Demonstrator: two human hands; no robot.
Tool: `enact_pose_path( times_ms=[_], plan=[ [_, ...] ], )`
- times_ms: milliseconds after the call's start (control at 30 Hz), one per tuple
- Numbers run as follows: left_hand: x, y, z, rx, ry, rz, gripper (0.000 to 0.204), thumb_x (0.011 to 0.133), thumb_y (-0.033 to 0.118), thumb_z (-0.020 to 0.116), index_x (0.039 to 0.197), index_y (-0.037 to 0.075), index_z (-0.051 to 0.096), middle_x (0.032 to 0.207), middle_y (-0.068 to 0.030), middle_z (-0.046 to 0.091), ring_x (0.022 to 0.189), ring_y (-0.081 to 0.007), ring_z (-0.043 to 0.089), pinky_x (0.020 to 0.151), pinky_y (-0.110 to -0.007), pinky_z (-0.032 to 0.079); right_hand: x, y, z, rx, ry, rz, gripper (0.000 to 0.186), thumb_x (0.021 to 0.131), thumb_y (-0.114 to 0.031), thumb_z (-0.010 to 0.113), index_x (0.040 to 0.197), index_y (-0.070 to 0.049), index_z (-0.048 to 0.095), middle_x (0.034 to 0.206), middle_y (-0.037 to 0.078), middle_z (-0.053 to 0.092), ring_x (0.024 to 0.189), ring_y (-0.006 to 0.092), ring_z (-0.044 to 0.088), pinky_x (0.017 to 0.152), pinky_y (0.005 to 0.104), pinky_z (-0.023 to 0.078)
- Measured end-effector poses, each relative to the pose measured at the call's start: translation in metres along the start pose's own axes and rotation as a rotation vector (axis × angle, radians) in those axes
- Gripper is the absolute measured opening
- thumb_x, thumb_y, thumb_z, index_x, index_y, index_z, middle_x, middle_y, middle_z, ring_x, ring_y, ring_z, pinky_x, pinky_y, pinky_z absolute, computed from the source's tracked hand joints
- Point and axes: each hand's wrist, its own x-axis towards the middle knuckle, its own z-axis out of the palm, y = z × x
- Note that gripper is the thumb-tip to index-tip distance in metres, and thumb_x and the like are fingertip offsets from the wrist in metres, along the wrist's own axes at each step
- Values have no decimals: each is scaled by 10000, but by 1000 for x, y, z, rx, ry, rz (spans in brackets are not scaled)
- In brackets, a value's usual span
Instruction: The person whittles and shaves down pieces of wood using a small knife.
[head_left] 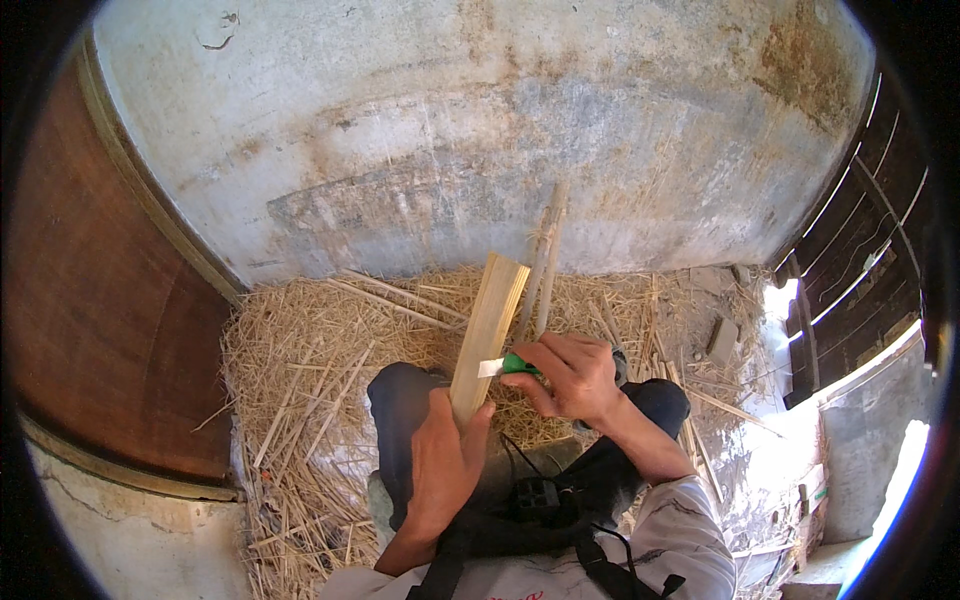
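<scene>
My left hand (442,462) grips the lower end of a flat, pale strip of split wood or bamboo (487,318). The strip slants up and away from me, its far end free. In my right hand (570,374) is a knife (518,364) with a green handle, my fingers wrapped round it. Its short, bright blade points left and lies against or just over the strip's face, above my left hand. Whether the blade cuts into the strip cannot be made out.
Straw-like shavings and thin sticks (310,410) cover the floor around my knees. Two poles (545,255) lean on the stained wall (430,160) ahead. A brown wooden panel (110,280) stands at left. On the right lies a brick-like block (722,341), near dark slatted boards (860,260).
</scene>
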Motion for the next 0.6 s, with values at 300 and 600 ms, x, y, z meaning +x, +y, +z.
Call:
enact_pose_path(
  times_ms=[300,600],
  plan=[
    [-3,-1,-3,3,-13,-16,345,1086,287,651,1137,-16,495,813,-274,630,717,-493,652,634,-526,488,1,1,2,4,21,-15,353,787,-298,906,1012,-63,769,767,39,667,606,226,673,543,344,521],
    [-10,-6,-3,104,-89,-56,359,1064,279,685,1193,-10,514,878,-308,674,828,-523,708,684,-530,527,8,40,-13,-152,125,393,234,930,-274,823,1060,-92,755,904,56,762,705,206,759,600,341,610]
  ],
)
